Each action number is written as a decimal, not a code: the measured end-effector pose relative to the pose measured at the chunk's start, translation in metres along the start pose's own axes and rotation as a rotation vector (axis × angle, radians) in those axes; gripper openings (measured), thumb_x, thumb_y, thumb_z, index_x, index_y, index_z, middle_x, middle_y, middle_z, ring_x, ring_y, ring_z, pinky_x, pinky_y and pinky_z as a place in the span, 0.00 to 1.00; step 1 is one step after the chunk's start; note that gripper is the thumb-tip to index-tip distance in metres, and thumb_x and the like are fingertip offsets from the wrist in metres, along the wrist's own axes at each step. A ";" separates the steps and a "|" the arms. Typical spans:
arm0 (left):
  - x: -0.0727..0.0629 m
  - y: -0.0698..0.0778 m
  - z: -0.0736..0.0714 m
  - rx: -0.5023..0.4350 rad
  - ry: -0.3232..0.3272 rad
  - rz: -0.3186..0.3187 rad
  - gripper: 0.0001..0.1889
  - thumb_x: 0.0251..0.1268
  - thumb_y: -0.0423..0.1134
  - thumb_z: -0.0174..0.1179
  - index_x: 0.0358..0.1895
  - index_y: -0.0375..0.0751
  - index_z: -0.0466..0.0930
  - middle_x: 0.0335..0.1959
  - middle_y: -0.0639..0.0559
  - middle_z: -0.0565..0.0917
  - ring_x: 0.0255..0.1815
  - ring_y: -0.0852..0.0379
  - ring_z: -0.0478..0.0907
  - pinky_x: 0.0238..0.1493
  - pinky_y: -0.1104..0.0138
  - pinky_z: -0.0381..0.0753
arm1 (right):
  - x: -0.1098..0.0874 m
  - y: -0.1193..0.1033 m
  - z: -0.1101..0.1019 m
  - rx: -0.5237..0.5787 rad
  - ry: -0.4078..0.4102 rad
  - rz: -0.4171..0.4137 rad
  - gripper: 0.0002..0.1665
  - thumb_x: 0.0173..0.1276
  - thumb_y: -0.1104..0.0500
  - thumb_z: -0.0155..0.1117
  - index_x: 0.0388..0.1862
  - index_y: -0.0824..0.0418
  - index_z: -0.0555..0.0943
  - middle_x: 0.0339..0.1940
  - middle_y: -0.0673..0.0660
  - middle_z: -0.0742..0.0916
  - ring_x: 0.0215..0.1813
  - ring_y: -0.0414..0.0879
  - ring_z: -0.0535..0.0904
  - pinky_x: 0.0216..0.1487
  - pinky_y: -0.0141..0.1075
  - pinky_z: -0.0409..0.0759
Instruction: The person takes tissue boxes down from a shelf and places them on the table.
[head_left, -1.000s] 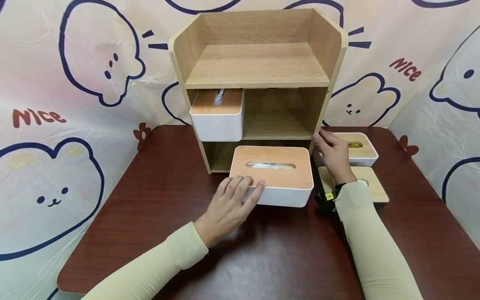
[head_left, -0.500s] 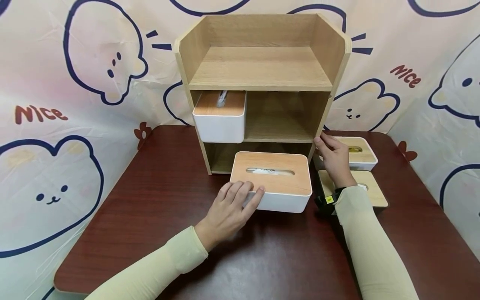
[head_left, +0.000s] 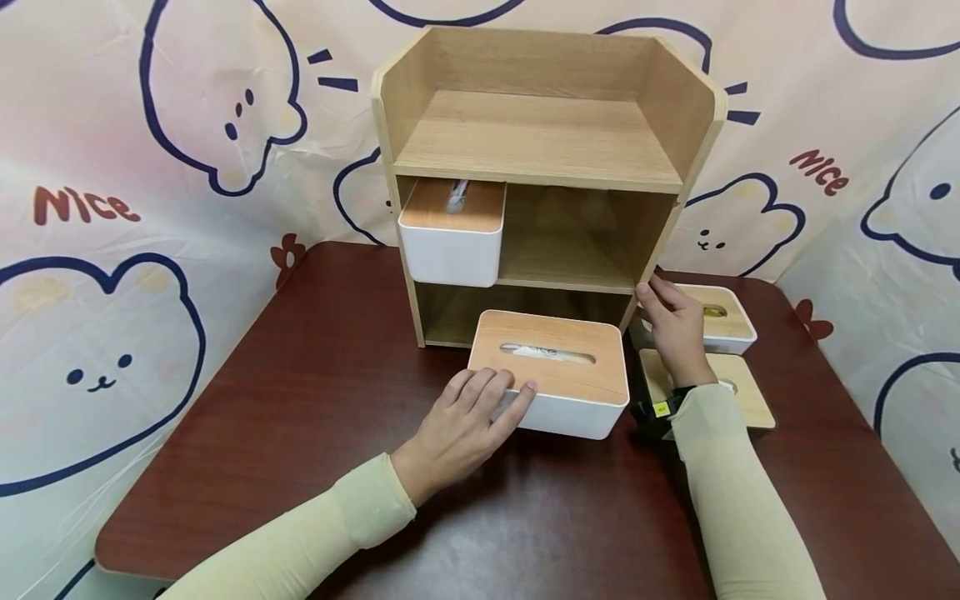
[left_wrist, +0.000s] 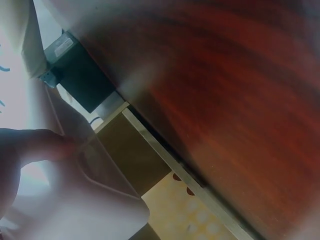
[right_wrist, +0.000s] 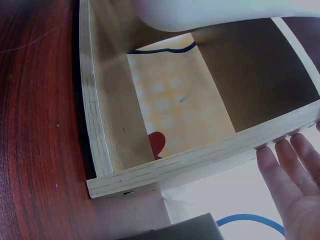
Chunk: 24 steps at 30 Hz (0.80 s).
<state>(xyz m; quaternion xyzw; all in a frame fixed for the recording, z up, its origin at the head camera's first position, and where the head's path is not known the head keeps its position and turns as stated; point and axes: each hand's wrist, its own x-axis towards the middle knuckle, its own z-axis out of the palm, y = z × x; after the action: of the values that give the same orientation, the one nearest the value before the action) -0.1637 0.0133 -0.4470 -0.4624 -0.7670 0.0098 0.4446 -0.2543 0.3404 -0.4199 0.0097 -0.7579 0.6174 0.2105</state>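
Observation:
A white tissue box (head_left: 553, 367) with an orange-brown wood lid stands out in front of the shelf's lower opening. My left hand (head_left: 461, 429) holds it at its front left corner, fingers over the lid's edge and thumb along the front side. In the left wrist view, the thumb (left_wrist: 42, 145) lies against the white wall, blurred. My right hand (head_left: 677, 329) rests at the wooden shelf (head_left: 540, 133), its straight fingers (right_wrist: 280, 172) touching the outer face of the right side panel. A second white tissue box (head_left: 452, 250) sits in the middle compartment's left half, jutting forward.
Two more tissue boxes with pale wood lids stand right of the shelf: a white one (head_left: 738, 325) behind and a dark one (head_left: 750, 400) nearer, partly behind my right wrist. The dark red table (head_left: 315, 367) extends left and forward. A printed cloth (head_left: 75, 350) hangs behind.
The head view has tilted slightly, moving the shelf right in the picture. The held tissue box sits a little lower in view and more angled. Both hands keep their hold and touch.

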 end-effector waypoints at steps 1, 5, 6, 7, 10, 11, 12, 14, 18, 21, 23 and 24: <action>0.000 0.000 0.000 0.002 -0.006 0.004 0.23 0.63 0.31 0.48 0.63 0.41 0.72 0.52 0.39 0.73 0.49 0.43 0.71 0.50 0.55 0.70 | -0.001 0.000 0.000 -0.011 0.001 0.006 0.28 0.71 0.50 0.61 0.67 0.59 0.74 0.64 0.60 0.77 0.53 0.44 0.80 0.52 0.42 0.78; 0.001 0.001 -0.001 0.014 -0.018 0.016 0.23 0.64 0.30 0.47 0.63 0.41 0.72 0.52 0.40 0.73 0.49 0.43 0.71 0.50 0.56 0.70 | -0.002 0.000 -0.001 -0.032 0.002 0.022 0.28 0.71 0.49 0.60 0.68 0.57 0.73 0.65 0.60 0.77 0.54 0.45 0.80 0.52 0.42 0.78; 0.001 0.001 -0.001 0.014 -0.021 0.018 0.22 0.64 0.30 0.47 0.63 0.42 0.72 0.52 0.40 0.73 0.49 0.44 0.71 0.50 0.56 0.70 | -0.002 -0.001 -0.001 -0.036 0.003 0.022 0.28 0.71 0.49 0.60 0.68 0.57 0.73 0.65 0.59 0.77 0.55 0.46 0.79 0.52 0.42 0.78; 0.001 0.001 -0.001 0.014 -0.022 0.019 0.22 0.64 0.30 0.47 0.62 0.42 0.72 0.52 0.40 0.73 0.49 0.44 0.71 0.50 0.56 0.70 | -0.002 -0.001 -0.001 -0.034 0.004 0.019 0.28 0.71 0.49 0.60 0.68 0.57 0.74 0.65 0.60 0.77 0.55 0.46 0.79 0.52 0.41 0.78; 0.001 0.001 -0.001 0.013 -0.028 0.021 0.22 0.64 0.30 0.47 0.63 0.42 0.72 0.52 0.40 0.73 0.49 0.44 0.71 0.50 0.56 0.70 | -0.002 -0.001 -0.001 -0.030 0.004 0.010 0.28 0.72 0.49 0.60 0.67 0.57 0.74 0.65 0.60 0.77 0.55 0.46 0.79 0.52 0.41 0.78; 0.001 0.001 -0.001 0.009 -0.032 0.021 0.23 0.64 0.30 0.47 0.63 0.42 0.72 0.52 0.40 0.73 0.49 0.44 0.71 0.50 0.56 0.70 | -0.002 -0.001 -0.001 -0.028 0.005 0.006 0.28 0.72 0.49 0.60 0.67 0.57 0.74 0.64 0.60 0.77 0.55 0.46 0.79 0.52 0.41 0.78; 0.001 0.001 -0.001 0.009 -0.032 0.022 0.23 0.64 0.30 0.47 0.63 0.42 0.72 0.52 0.40 0.73 0.49 0.44 0.71 0.50 0.56 0.70 | -0.002 -0.001 -0.001 -0.027 0.005 0.004 0.28 0.72 0.49 0.60 0.67 0.57 0.74 0.65 0.60 0.77 0.55 0.46 0.79 0.52 0.41 0.78; 0.001 0.002 -0.001 0.008 -0.038 0.024 0.23 0.64 0.30 0.46 0.63 0.41 0.72 0.52 0.40 0.73 0.50 0.44 0.71 0.51 0.56 0.70 | 0.000 0.000 -0.001 -0.028 0.006 0.001 0.28 0.71 0.49 0.60 0.67 0.57 0.74 0.64 0.60 0.77 0.54 0.45 0.80 0.52 0.42 0.78; 0.001 0.003 0.000 0.003 -0.050 0.037 0.23 0.64 0.30 0.46 0.63 0.41 0.72 0.52 0.41 0.74 0.50 0.44 0.71 0.51 0.56 0.70 | 0.001 0.002 -0.001 -0.011 0.003 -0.008 0.27 0.71 0.50 0.61 0.66 0.58 0.75 0.63 0.60 0.78 0.53 0.44 0.80 0.52 0.43 0.78; 0.002 0.004 0.001 0.001 -0.060 0.048 0.22 0.64 0.30 0.46 0.63 0.41 0.72 0.51 0.42 0.74 0.50 0.45 0.71 0.51 0.56 0.71 | 0.001 0.002 0.000 0.010 -0.001 -0.014 0.27 0.71 0.52 0.61 0.66 0.59 0.75 0.63 0.61 0.78 0.53 0.45 0.80 0.52 0.43 0.78; 0.002 0.005 0.002 0.002 -0.063 0.051 0.22 0.64 0.29 0.46 0.62 0.41 0.72 0.51 0.42 0.74 0.50 0.45 0.71 0.51 0.56 0.71 | 0.001 0.002 0.000 0.006 -0.003 -0.016 0.27 0.72 0.51 0.61 0.66 0.59 0.75 0.64 0.61 0.78 0.54 0.45 0.80 0.52 0.43 0.77; 0.003 0.006 0.002 0.001 -0.066 0.051 0.22 0.64 0.29 0.46 0.62 0.42 0.72 0.51 0.42 0.74 0.50 0.45 0.71 0.51 0.56 0.71 | 0.000 0.001 0.000 0.002 -0.005 -0.018 0.27 0.72 0.51 0.61 0.66 0.58 0.74 0.64 0.61 0.77 0.55 0.45 0.79 0.52 0.43 0.77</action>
<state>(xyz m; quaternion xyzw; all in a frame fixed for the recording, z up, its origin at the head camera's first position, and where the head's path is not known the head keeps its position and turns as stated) -0.1613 0.0192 -0.4490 -0.4809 -0.7693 0.0368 0.4190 -0.2549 0.3411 -0.4208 0.0183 -0.7575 0.6164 0.2143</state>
